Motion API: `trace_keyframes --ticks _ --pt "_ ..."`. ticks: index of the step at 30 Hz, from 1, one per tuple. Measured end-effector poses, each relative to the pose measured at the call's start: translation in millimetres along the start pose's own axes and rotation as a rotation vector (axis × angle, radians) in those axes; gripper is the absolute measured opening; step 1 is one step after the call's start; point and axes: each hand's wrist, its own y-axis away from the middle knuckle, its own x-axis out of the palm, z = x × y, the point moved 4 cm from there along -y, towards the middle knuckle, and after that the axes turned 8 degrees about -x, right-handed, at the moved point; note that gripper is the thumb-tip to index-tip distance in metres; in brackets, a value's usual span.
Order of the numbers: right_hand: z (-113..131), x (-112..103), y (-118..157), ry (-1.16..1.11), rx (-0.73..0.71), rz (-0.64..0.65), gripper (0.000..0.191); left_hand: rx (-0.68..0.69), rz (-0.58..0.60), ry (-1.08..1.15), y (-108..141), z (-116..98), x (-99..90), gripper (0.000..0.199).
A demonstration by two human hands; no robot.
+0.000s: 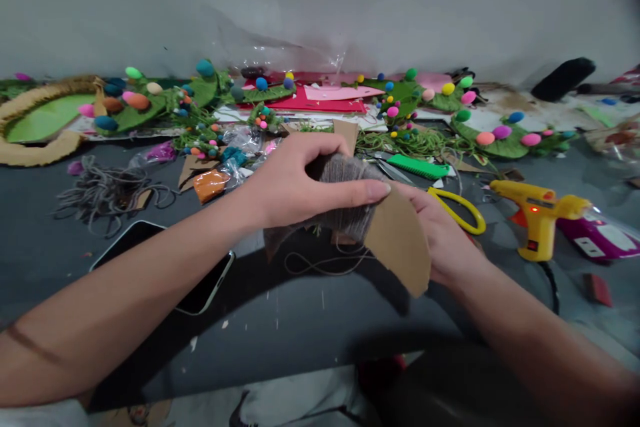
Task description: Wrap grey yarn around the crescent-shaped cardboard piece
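Observation:
A curved piece of cardboard (400, 240), partly wrapped in grey yarn (350, 197), is held above the table. My left hand (300, 180) is closed on the wrapped part, its thumb lying across the yarn and its other fingers behind. The bare tan end points toward my right hand (440, 227). That hand is closed beside and behind this end, its fingertips hidden by the cardboard, so what they grip cannot be made out. Beneath, a loose loop of thin grey yarn (320, 272) trails on the table.
A yellow glue gun (537, 217) with its red light lit stands right of yellow-handled scissors (463, 211) and a green cutter (420, 165). Left lie a phone (213, 283) and tangled grey yarn (105, 197). Felt leaves with coloured balls (500, 137) line the back.

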Motion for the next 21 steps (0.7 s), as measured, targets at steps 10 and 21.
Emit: trace_keyframes --ticks 10,21 --pt "-12 25 13 0.386 -0.305 -0.183 0.02 -0.053 -0.276 0.018 -6 9 -13.0 0.046" --pt "-7 33 21 0.55 -0.353 -0.24 0.017 -0.054 -0.331 -0.024 -9 15 -12.4 0.043"
